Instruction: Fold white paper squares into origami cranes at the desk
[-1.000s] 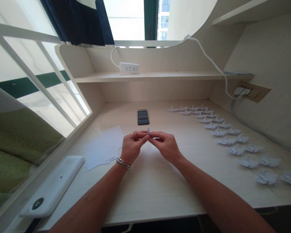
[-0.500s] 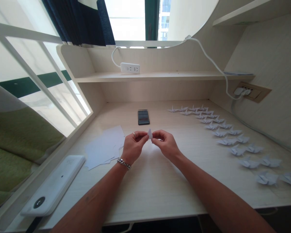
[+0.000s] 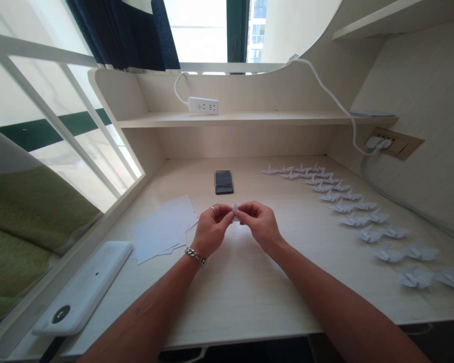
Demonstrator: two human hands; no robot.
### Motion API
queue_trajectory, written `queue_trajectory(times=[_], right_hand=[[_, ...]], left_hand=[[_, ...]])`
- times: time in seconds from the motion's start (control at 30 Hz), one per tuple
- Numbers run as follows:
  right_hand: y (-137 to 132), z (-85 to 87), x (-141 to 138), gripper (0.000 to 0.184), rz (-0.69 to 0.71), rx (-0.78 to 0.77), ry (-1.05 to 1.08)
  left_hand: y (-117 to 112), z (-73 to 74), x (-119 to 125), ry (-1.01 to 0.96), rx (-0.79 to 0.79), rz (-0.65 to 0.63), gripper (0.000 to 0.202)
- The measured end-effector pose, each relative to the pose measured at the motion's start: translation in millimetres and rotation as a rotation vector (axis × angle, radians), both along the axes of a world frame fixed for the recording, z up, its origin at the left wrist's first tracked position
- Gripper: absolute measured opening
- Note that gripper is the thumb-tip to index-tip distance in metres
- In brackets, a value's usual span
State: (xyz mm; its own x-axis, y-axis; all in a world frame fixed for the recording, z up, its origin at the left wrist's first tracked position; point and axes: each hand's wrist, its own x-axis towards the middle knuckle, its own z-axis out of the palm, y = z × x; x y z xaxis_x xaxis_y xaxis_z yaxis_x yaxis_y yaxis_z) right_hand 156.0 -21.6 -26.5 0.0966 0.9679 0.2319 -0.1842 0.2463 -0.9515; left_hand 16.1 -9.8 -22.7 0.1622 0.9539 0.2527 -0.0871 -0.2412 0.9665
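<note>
A small folded piece of white paper (image 3: 235, 214) is pinched between my two hands above the middle of the desk. My left hand (image 3: 212, 227), with a ring and a chain bracelet at the wrist, closes thumb and fingers on its left side. From the right, my right hand (image 3: 261, 222) grips it between thumb and fingertips. Fingers cover most of the paper, so its exact folds are hidden. Loose sheets of white paper (image 3: 159, 229) lie overlapping just left of my left hand.
Several white paper cranes (image 3: 350, 220) stand in rows along the desk's right side. A phone (image 3: 224, 182) lies beyond my hands. At the left edge is a long white device (image 3: 85, 287). A power strip (image 3: 203, 106) rests on the shelf (image 3: 249, 120).
My fingertips have come closer together over the folded paper, so less of it shows. My left hand has shifted slightly to the right.
</note>
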Motion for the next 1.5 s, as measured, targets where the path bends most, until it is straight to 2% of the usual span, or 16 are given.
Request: queue_trajectory(times=[0.43, 0.87, 1.33, 1.5], right_hand=[[0.4, -1.8, -3.7, 0.024, -0.035, -0.096, 0.106], [4.0, -2.0, -4.0, 0.03, -0.055, -0.081, 0.152], [6.2, -0.2, 1.5, 0.036, -0.019, -0.076, 0.085], [6.1, 1.2, 4.0, 0.036, -0.004, -0.092, 0.068]], left_hand=[[0.4, -1.1, 1.7, 0.032, 0.001, 0.019, 0.022], [-2.8, 0.3, 0.1, 0.109, 0.093, 0.06, 0.034], [-1.7, -3.0, -3.4, 0.141, 0.094, 0.002, 0.026], [-3.1, -3.3, -3.6, 0.135, 0.058, -0.061, 0.027]])
